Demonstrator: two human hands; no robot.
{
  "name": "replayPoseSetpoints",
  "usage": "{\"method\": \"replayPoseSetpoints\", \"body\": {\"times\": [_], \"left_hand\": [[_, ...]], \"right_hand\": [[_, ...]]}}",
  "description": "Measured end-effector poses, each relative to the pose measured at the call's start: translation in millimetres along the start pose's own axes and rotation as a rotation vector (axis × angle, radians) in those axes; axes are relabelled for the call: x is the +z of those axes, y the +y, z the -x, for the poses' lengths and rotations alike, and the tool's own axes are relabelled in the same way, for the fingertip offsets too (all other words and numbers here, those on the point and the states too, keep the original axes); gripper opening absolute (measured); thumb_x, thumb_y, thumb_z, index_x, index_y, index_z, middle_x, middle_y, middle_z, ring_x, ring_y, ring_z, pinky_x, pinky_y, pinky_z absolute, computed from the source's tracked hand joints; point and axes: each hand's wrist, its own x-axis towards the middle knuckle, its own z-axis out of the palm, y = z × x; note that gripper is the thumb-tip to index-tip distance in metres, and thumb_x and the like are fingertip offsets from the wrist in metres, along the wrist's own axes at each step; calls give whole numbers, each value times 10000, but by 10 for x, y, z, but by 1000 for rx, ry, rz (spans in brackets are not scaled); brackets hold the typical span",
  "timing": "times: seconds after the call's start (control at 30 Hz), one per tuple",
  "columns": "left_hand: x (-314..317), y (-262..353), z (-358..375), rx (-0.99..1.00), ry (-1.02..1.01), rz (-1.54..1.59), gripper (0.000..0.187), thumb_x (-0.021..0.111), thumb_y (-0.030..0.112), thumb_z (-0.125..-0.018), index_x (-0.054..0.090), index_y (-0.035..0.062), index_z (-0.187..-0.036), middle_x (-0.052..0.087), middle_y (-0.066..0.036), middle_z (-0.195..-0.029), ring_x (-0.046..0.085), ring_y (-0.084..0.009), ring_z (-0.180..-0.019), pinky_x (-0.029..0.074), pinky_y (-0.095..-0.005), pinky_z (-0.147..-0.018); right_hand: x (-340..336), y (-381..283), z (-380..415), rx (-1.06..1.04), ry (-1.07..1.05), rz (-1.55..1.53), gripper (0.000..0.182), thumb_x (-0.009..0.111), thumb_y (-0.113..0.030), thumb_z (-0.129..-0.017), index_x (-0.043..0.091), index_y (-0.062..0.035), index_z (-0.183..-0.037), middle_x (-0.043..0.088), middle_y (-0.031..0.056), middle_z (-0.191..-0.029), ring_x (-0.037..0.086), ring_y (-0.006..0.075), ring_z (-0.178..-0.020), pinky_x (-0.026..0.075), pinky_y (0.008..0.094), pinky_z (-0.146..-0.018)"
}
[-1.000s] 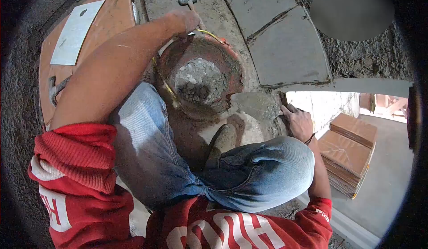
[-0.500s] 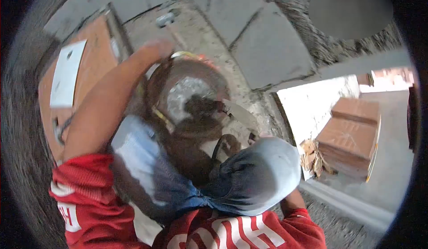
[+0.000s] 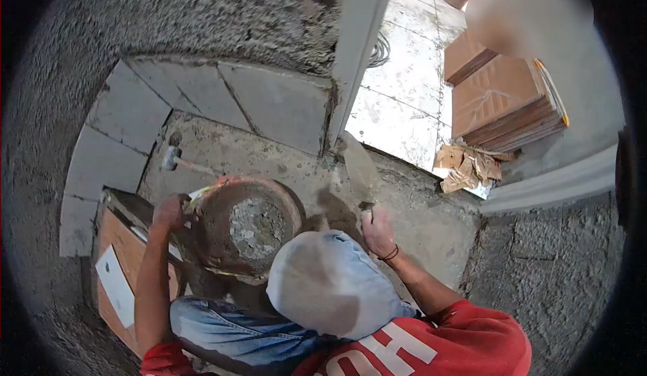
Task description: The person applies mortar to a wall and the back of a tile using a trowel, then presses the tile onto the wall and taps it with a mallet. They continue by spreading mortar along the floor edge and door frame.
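Note:
A round tub (image 3: 291, 197) of grey mortar (image 3: 257, 228) stands on the floor in front of my knees. My left hand (image 3: 172, 213) is closed on its left rim, beside a yellow and white strip. To the right of the tub, my right hand (image 3: 379, 231) is closed around the dark handle of a trowel. The trowel's pale blade (image 3: 360, 166) points up and away from me, over the floor. A mallet (image 3: 172, 158) with a light head lies beyond the tub, its handle running toward the rim.
Large grey tiles (image 3: 276, 103) line the lower wall. A cardboard box (image 3: 135, 268) with a white label is at my left. Past the doorway are stacked brown boxes (image 3: 499, 96), crumpled cardboard (image 3: 465, 167) and a coiled cable (image 3: 379, 51). A blurred shape covers the upper right.
The view has swung, so the doorway shows higher and the tub lower. My left arm, earlier stretched across beside the tub, is now more upright in view. My right hand shows clearly now.

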Motion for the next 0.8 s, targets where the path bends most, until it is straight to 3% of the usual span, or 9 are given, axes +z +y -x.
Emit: {"method": "replayPoseSetpoints", "body": {"times": [0.17,0.23,0.43,0.5,0.57,0.63,0.67,0.73,0.8], "left_hand": [[-94,73,222,-40,17,-34,663,900,489,-756,691,183,-1306,701,-167,-1255,662,-392,-1173,536,-502,-977],[101,-213,123,-8,55,-67,670,880,533,-765,690,188,-1308,703,-170,-1247,663,-391,-1169,538,-501,-972],[46,-270,190,-65,-5,108,667,844,587,-779,698,195,-1298,715,-178,-1228,673,-391,-1158,543,-505,-966],[43,-219,184,-6,23,-9,554,825,381,-852,685,65,-1283,730,-210,-1214,703,-383,-1126,559,-485,-941],[-27,-171,227,0,18,1,561,830,384,-846,689,63,-1284,735,-214,-1195,708,-383,-1114,562,-482,-936],[7,-213,219,3,18,22,568,835,386,-840,694,61,-1284,739,-218,-1176,713,-382,-1102,564,-480,-932],[87,-343,146,14,32,44,575,843,394,-831,698,56,-1274,746,-217,-1146,717,-388,-1084,566,-479,-919],[152,-413,129,26,39,64,582,851,401,-822,703,52,-1263,752,-217,-1116,720,-394,-1066,567,-478,-907],[135,-424,154,38,70,44,568,873,417,-797,722,50,-1203,764,-210,-1036,737,-387,-993,573,-476,-866]], "right_hand": [[110,-363,-32,20,-78,-246,328,557,-277,-1011,607,46,-1041,637,319,-968,622,515,-931,483,547,-781],[106,-454,-22,-5,-95,-200,289,572,-257,-1009,610,10,-1112,654,246,-912,661,420,-862,516,495,-767],[50,-292,-135,230,-319,-462,411,619,-378,-979,629,14,-1104,661,289,-1023,646,455,-986,503,501,-864],[-161,-327,-292,237,-399,-400,414,618,-379,-982,627,19,-1093,654,269,-989,651,423,-970,501,495,-866],[-244,-227,-311,243,-474,-336,417,616,-381,-984,625,24,-1083,647,249,-956,657,392,-954,499,489,-867],[-184,-3,-330,235,-576,-474,172,545,-155,-976,588,-13,-1063,604,72,-781,593,165,-593,505,326,-539],[-256,-61,-322,234,-580,-468,172,545,-155,-976,588,-13,-1063,604,72,-781,593,165,-593,505,326,-539],[-454,-320,-292,636,-685,-1005,266,595,-280,-1018,619,-19,-1061,588,86,-855,639,204,-751,534,363,-621],[-366,-463,-298,693,-604,-1064,213,556,-196,-1001,600,-15,-1104,590,81,-828,615,189,-701,529,344,-582]]}}
